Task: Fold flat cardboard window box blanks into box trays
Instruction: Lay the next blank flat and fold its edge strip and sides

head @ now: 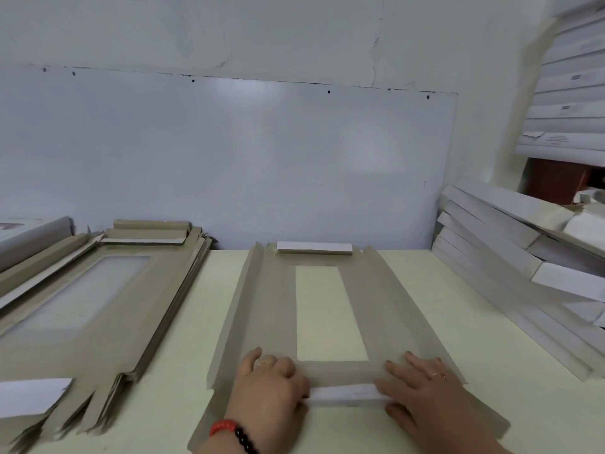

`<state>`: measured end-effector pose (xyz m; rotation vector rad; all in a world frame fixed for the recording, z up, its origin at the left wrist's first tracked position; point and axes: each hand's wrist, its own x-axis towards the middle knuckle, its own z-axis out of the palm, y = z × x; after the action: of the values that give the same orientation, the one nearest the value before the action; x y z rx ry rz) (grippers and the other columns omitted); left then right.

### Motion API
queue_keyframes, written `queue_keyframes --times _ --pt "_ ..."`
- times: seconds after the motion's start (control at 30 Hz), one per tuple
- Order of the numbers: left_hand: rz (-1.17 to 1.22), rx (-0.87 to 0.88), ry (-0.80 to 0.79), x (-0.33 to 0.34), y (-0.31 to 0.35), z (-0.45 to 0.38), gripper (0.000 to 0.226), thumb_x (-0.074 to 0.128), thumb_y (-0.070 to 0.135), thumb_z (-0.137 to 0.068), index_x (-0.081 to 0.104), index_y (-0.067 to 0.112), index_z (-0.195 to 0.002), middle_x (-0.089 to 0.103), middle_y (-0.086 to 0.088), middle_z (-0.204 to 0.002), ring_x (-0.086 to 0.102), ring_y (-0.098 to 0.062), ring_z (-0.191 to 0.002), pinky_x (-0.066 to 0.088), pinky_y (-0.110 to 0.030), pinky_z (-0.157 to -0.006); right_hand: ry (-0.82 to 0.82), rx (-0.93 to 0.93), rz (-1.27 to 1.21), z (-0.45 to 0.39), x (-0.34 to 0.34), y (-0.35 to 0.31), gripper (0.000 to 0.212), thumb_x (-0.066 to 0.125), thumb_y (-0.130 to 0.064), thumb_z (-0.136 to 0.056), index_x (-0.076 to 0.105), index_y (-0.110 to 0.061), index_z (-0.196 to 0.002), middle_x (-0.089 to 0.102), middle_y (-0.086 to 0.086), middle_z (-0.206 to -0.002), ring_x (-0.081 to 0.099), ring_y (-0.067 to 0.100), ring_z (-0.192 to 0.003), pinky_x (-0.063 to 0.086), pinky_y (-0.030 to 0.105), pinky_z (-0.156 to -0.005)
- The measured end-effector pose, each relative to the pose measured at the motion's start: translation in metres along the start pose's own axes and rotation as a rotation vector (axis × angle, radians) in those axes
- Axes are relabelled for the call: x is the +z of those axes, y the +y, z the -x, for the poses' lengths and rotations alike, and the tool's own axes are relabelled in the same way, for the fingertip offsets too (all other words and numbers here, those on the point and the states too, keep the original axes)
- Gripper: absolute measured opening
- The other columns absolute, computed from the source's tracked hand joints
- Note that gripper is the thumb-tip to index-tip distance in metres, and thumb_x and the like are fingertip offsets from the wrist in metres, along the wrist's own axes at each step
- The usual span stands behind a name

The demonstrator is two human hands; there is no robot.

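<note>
Now both hands are down on the near end of the blank (262,306), a flat sheet of dull grey-brown cardboard lying on the pale cream table (425,322). The left hand (268,385) has its fingers curled over the left end of the near flap (343,394), a narrow strip folded back so its white face shows. The right hand (422,391) lies flatter, fingers fairly straight and spread across the board, thumb tucked under the flap's right end. Between the two hands the white strip runs straight. Just beyond the fingertips sits the window (327,309), a long rectangular cut-out with the table showing through it. Farther out from the hands, at the blank's far end, a matching white-faced flap (314,248) is folded over. The long side panels either side of the hands are creased and lifted a little. A red and black bead bracelet (234,434) circles the left wrist; each hand wears a thin gold ring. Out to the left of the left hand lies a stack of flat blanks (108,306), same matte board, edges fanned and ragged. Off to the right of the right hand lean folded white trays (510,257), long and shallow, slumped against each other
</note>
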<state>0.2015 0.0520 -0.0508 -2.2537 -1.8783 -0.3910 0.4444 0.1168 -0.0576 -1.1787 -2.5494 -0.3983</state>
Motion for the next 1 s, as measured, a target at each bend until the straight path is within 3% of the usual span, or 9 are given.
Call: queue_keyframes --times 0.07,0.2,0.33,0.47,0.57,0.63,0.77,0.93,1.0 --pt "-0.071 0.145 0.111 0.0 0.009 0.006 0.013 0.075 0.035 -0.048 0.064 0.029 -0.052 0.058 0.015 -0.058 0.062 -0.006 -0.057 0.058 -0.044 -0.077 0.202 -0.055 0.07 0.007 0.006 -0.002 0.068 0.02 -0.038 -0.103 0.076 -0.033 -0.065 0.076 -0.008 -0.086 0.074 0.022 -0.078 0.047 0.049 -0.086" --pt "-0.11 0.263 0.072 0.013 0.023 0.015 0.012 0.061 0.038 -0.063 0.071 0.034 -0.057 0.071 0.02 -0.075 0.07 0.0 -0.07 0.059 -0.034 -0.068 0.202 -0.177 0.17 0.023 0.02 -0.015 0.056 0.02 -0.031 -0.104 0.075 -0.029 -0.092 0.075 -0.01 -0.098 0.062 0.011 -0.112 0.024 0.041 -0.107" --pt "-0.141 0.258 -0.033 0.027 0.034 0.02 0.044 0.037 0.041 -0.091 0.073 0.038 -0.067 0.074 0.015 -0.092 0.071 -0.005 -0.085 0.058 -0.022 -0.07 -0.048 -0.17 0.036 0.023 0.022 -0.032 0.04 0.048 -0.041 -0.1 0.021 -0.035 -0.129 0.061 -0.019 -0.124 0.045 0.005 -0.13 0.054 0.02 -0.083" --pt "-0.048 0.119 -0.126 0.013 0.043 0.015 0.03 0.045 0.05 -0.082 0.067 0.035 -0.069 0.07 -0.001 -0.115 0.067 -0.018 -0.106 0.056 -0.028 -0.084 0.118 -0.232 0.106 0.023 0.02 -0.043 0.05 0.001 -0.023 -0.106 -0.026 -0.012 -0.147 -0.02 0.003 -0.159 -0.002 0.015 -0.149 0.013 0.025 -0.113" --pt "0.0 0.062 -0.334 0.014 0.042 0.003 0.033 0.033 0.041 -0.098 0.048 0.029 -0.125 0.013 -0.008 -0.161 0.013 -0.029 -0.147 0.011 -0.042 -0.119 0.025 -0.083 0.096 0.018 0.024 -0.039 0.06 -0.007 -0.024 -0.102 0.023 -0.002 -0.15 0.019 0.008 -0.16 -0.015 0.009 -0.146 0.012 0.019 -0.112" --pt "0.015 0.055 -0.445 0.021 0.041 -0.003 0.042 0.029 0.042 -0.101 0.03 0.03 -0.141 0.002 -0.006 -0.162 0.001 -0.031 -0.148 -0.002 -0.047 -0.119 0.051 -0.096 -0.025 0.011 0.013 -0.047 0.058 0.021 -0.029 -0.101 0.077 -0.015 -0.096 0.069 -0.009 -0.117 0.0 -0.001 -0.145 0.011 0.014 -0.111" --pt "0.043 0.014 -0.436 0.022 0.041 -0.013 0.042 0.036 0.038 -0.098 0.032 0.024 -0.138 0.018 -0.003 -0.159 0.014 -0.027 -0.146 0.013 -0.044 -0.116 -0.122 -0.009 -0.06 -0.005 -0.002 -0.045 0.046 0.078 -0.056 -0.039 0.076 -0.021 -0.067 0.074 -0.017 -0.094 0.056 -0.004 -0.116 0.01 0.021 -0.113" --pt "0.14 -0.096 -0.337 0.011 0.04 -0.02 0.059 0.054 0.032 -0.082 0.028 0.028 -0.135 0.051 -0.002 -0.128 0.046 -0.025 -0.117 0.039 -0.037 -0.093 -0.205 -0.082 -0.134 -0.01 -0.009 -0.034 0.078 0.052 -0.043 -0.085 0.015 -0.031 -0.152 0.038 -0.015 -0.147 0.035 0.002 -0.133 0.015 0.026 -0.114" --pt "0.071 -0.095 -0.34 0.007 0.042 -0.018 0.059 0.05 0.028 -0.085 0.027 0.028 -0.139 0.052 -0.004 -0.128 0.048 -0.027 -0.116 0.039 -0.039 -0.093 -0.249 -0.052 -0.134 -0.01 -0.021 -0.036 0.082 0.066 -0.046 -0.069 0.041 -0.028 -0.144 0.059 -0.016 -0.127 0.056 0.0 -0.112 0.031 0.018 -0.103"
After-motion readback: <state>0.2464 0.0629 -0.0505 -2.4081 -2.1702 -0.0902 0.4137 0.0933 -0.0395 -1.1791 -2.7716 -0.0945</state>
